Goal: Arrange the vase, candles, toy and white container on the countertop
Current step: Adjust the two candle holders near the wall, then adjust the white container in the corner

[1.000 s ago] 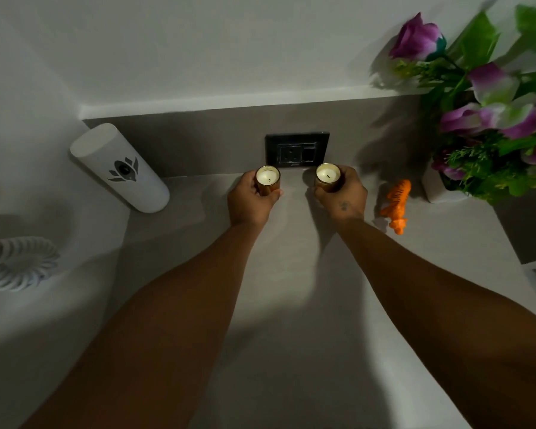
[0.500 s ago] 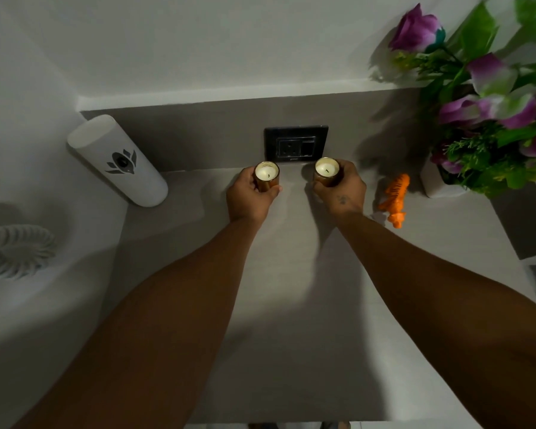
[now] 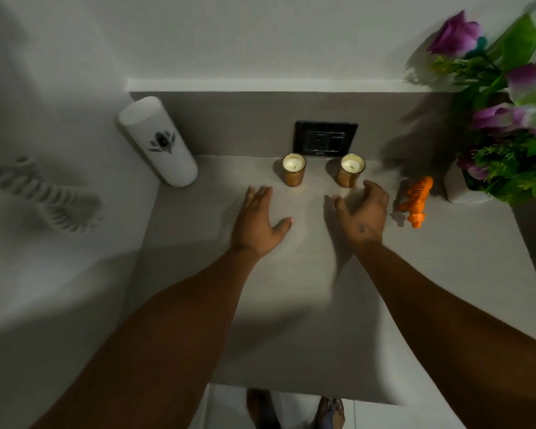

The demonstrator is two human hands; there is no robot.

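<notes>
Two candles in gold cups stand side by side at the back of the grey countertop, the left candle and the right candle. My left hand hovers open just in front of the left one, touching nothing. My right hand is open with curled fingers, just short of the right candle. An orange toy lies right of my right hand. The white vase with purple flowers stands at the far right. A white cylindrical container with a dark emblem stands in the back left corner.
A black wall socket sits on the backsplash behind the candles. A white coiled cord hangs at the left wall. The countertop's front edge runs near the bottom, with my feet on the floor below it.
Both hands have let go of the candles and drawn back toward me, fingers now apart. The candles stay standing in front of the socket.
</notes>
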